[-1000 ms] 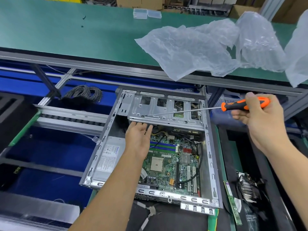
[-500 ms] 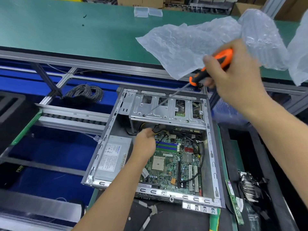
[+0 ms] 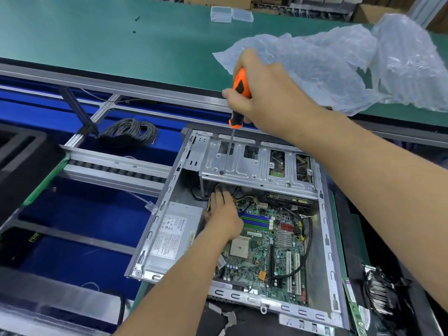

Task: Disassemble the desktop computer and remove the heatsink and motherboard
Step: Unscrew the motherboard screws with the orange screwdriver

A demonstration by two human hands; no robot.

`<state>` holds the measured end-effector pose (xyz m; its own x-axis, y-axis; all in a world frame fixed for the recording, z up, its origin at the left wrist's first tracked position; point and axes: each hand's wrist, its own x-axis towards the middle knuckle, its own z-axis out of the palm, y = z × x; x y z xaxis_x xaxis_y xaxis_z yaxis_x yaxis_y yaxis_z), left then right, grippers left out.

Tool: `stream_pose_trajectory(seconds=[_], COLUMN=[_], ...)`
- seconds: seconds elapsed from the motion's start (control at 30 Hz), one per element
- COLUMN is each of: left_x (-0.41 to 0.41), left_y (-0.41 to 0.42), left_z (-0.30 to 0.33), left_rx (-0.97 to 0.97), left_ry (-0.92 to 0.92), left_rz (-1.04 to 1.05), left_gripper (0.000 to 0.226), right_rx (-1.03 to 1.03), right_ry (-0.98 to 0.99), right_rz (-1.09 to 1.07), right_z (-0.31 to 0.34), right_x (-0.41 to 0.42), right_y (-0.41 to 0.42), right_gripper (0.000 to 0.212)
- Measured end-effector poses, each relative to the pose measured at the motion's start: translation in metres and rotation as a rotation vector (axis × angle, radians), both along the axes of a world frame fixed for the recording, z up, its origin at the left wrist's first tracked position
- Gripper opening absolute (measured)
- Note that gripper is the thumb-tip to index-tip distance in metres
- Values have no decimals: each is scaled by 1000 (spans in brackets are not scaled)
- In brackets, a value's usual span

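An open grey computer case [image 3: 324, 241] lies flat, with the green motherboard [image 3: 264, 253] exposed inside and its CPU socket bare. My right hand [image 3: 264, 98] grips an orange and black screwdriver [image 3: 238, 98], held nearly upright with its tip on a hole at the near left of the silver drive cage [image 3: 257, 166]. My left hand [image 3: 223, 214] reaches under that cage among yellow and black cables; its fingertips are hidden. The grey power supply [image 3: 169, 238] sits at the case's left. A finned heatsink [image 3: 380, 294] lies outside the case at the right.
Crumpled bubble wrap [image 3: 351, 61] lies on the green bench [image 3: 121, 40] beyond the case. Two clear plastic boxes [image 3: 230, 14] sit further back. A coil of grey cable [image 3: 131, 132] rests left of the case above blue bins. A loose RAM stick [image 3: 351, 304] lies right of the case.
My right hand swung the screwdriver from a slant to nearly upright, with the tip staying on the drive cage. My left hand slid deeper under the cage.
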<state>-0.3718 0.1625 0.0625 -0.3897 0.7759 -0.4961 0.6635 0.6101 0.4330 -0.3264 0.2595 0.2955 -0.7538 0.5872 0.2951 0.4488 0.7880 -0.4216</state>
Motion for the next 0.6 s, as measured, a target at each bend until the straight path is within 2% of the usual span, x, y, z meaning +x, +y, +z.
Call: stream_pose_trajectory(seconds=[0.13,0.33,0.6], left_x=[-3,-1,-1], left_y=[0,-2,-1], left_z=[-8,-8,-11], left_rx=[-32,-61,-85], left_ry=[-8,57,50], left_rz=[-76,-188,-180], left_gripper=[81,55,69], right_rx=[13,19,25], right_ry=[-30,-40,-73], right_rz=[4,19,62], right_z=[-7,-14,-23], right_x=[-6,-9,-16], right_y=[4,9,7], right_gripper=[32,32,31])
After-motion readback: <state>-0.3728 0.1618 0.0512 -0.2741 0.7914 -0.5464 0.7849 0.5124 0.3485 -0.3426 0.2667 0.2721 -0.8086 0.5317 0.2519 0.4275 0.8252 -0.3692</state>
